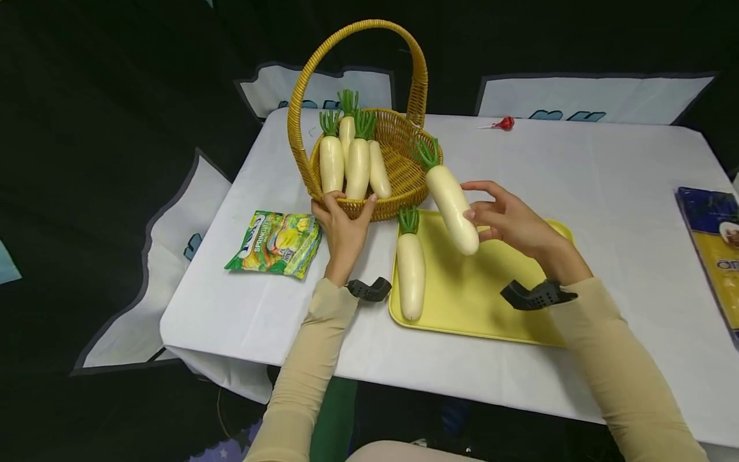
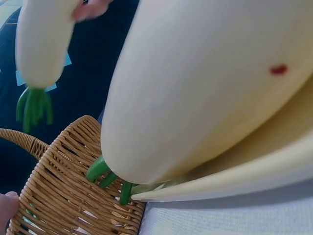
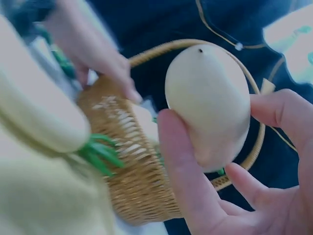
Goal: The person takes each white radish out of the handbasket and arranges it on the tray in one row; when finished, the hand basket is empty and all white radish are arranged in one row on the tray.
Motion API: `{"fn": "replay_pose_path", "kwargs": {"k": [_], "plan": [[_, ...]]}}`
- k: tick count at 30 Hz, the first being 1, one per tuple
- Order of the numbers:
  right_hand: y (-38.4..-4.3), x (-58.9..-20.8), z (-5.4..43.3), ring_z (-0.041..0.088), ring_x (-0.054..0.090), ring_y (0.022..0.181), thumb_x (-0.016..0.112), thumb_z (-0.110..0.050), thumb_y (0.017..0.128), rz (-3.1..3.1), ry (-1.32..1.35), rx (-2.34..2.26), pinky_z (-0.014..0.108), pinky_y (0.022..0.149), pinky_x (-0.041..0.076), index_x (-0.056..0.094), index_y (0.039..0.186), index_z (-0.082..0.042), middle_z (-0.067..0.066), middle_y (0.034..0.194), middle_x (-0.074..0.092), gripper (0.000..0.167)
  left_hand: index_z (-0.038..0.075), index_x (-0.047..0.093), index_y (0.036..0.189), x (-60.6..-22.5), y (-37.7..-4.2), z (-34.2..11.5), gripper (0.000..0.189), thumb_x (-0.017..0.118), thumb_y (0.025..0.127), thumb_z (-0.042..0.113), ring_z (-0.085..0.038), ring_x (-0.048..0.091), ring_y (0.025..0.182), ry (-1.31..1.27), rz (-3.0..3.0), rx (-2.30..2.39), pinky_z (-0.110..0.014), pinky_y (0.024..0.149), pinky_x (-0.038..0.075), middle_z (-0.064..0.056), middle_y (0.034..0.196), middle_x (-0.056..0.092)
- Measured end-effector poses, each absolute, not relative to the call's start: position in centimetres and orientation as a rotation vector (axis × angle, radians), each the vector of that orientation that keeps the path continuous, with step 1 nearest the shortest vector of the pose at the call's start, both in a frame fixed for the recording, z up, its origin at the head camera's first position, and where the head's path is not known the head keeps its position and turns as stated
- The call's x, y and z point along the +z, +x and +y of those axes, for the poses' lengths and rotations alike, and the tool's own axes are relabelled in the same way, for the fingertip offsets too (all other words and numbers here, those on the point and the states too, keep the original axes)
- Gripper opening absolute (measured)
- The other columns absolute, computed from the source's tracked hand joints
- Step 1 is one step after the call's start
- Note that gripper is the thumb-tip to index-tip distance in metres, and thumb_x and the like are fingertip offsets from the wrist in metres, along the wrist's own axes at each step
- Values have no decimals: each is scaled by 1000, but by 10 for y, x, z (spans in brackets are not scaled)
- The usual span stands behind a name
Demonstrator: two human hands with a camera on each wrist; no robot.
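A white radish [image 1: 453, 208] with green stalks is tilted above the yellow tray [image 1: 491, 305], its leafy end over the basket's right rim. My right hand [image 1: 510, 221] pinches it near the bottom between thumb and fingers; the right wrist view shows the blunt end of this radish [image 3: 208, 98] close up. With my left hand [image 1: 345, 234] I grip the front rim of the wicker basket [image 1: 398, 206], thumb and fingers over the edge. Several radishes [image 1: 358, 170] lean inside the basket, toward its left. Another radish [image 1: 411, 276] lies along the tray's left side, stalks toward the basket.
Left of the basket lies a green and yellow candy bag [image 1: 280, 244]. A red lollipop [image 1: 505, 123] is at the table's back edge, and a blue and yellow packet [image 1: 716, 244] at the far right. The basket's tall handle [image 1: 349, 32] arches above it.
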State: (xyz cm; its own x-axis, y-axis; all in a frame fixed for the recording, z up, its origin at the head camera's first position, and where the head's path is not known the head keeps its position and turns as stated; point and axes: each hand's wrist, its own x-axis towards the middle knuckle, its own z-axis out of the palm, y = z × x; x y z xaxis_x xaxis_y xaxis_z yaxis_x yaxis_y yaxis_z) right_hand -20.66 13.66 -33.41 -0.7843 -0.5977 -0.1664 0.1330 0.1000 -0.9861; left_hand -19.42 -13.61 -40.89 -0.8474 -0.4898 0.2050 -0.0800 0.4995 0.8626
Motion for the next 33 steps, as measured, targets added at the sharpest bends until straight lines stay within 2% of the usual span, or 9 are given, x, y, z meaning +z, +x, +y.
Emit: {"fn": "replay_pose_path", "kwargs": {"k": [4, 10, 14, 22, 29, 33], "plan": [[-183, -344, 144, 9, 61, 86, 54, -15, 91, 1921, -431, -1665, 33, 71, 53, 28, 134, -15, -1, 101, 59, 51, 15, 31, 105, -408, -195, -136, 63, 59, 74, 63, -37, 24, 127, 475, -2325, -1310, -49, 92, 35, -20, 139, 8], [-158, -370, 138, 14, 61, 81, 57, -15, 88, 2018, -324, -1535, 37, 71, 53, 19, 135, -9, 18, 111, 45, 62, 15, 30, 104, -407, -195, -137, 64, 58, 73, 65, -35, 29, 121, 488, -2328, -1313, -47, 86, 38, -18, 135, 11], [-150, -386, 128, 16, 60, 81, 61, -18, 86, 2029, -287, -1490, 38, 71, 52, 19, 133, -8, 24, 114, 46, 64, 15, 30, 104, -407, -195, -137, 65, 58, 73, 64, -35, 29, 121, 483, -2326, -1316, -47, 84, 38, -18, 135, 12], [-142, -400, 118, 19, 61, 83, 64, -29, 84, 2087, -287, -1439, 35, 67, 53, 26, 131, -8, 23, 116, 49, 64, 14, 31, 105, -411, -194, -136, 65, 58, 74, 64, -35, 29, 121, 482, -2340, -1330, -46, 86, 37, -18, 135, 11], [-141, -396, 120, 23, 60, 88, 51, -33, 92, 2273, -371, -1362, 32, 67, 52, 44, 124, -5, 19, 110, 58, 43, 13, 32, 105, -410, -194, -137, 65, 59, 74, 62, -34, 30, 117, 474, -2324, -1308, -46, 86, 37, -17, 130, 14], [-142, -392, 121, 25, 59, 94, 51, -32, 92, 2345, -364, -1333, 31, 69, 52, 52, 119, -5, 15, 110, 59, 38, 13, 32, 105, -410, -194, -136, 65, 58, 74, 63, -34, 30, 118, 465, -2327, -1309, -46, 87, 36, -17, 130, 15]]}}
